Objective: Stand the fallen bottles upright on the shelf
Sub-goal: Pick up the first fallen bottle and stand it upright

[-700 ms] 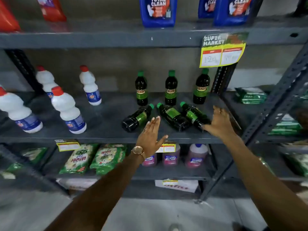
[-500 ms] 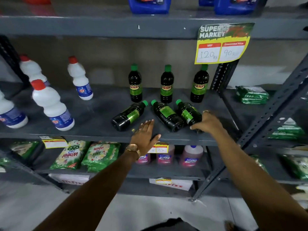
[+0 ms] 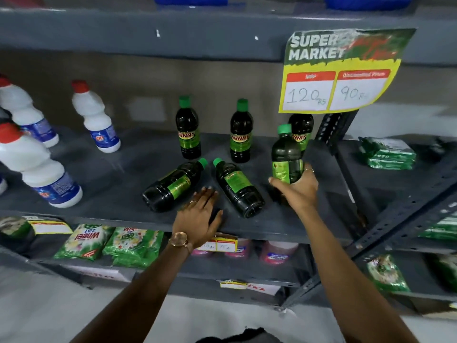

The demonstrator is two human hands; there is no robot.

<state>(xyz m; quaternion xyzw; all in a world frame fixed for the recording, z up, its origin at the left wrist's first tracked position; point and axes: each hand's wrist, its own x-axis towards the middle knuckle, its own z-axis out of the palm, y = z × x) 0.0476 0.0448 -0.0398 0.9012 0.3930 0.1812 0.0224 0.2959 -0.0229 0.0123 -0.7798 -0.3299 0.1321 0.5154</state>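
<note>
Right hand (image 3: pixel 295 190) grip closed round an upright dark bottle (image 3: pixel 286 154) (green cap), two fallen bottles (image 3: pixel 238 188) just left of it — left hand (image 3: pixel 197 216) open, flat on the shelf (image 3: pixel 111 184) edge

One head-worn wide-angle view looks forward and down, close on the grey metal shelf (image 3: pixel 103 194)
</note>
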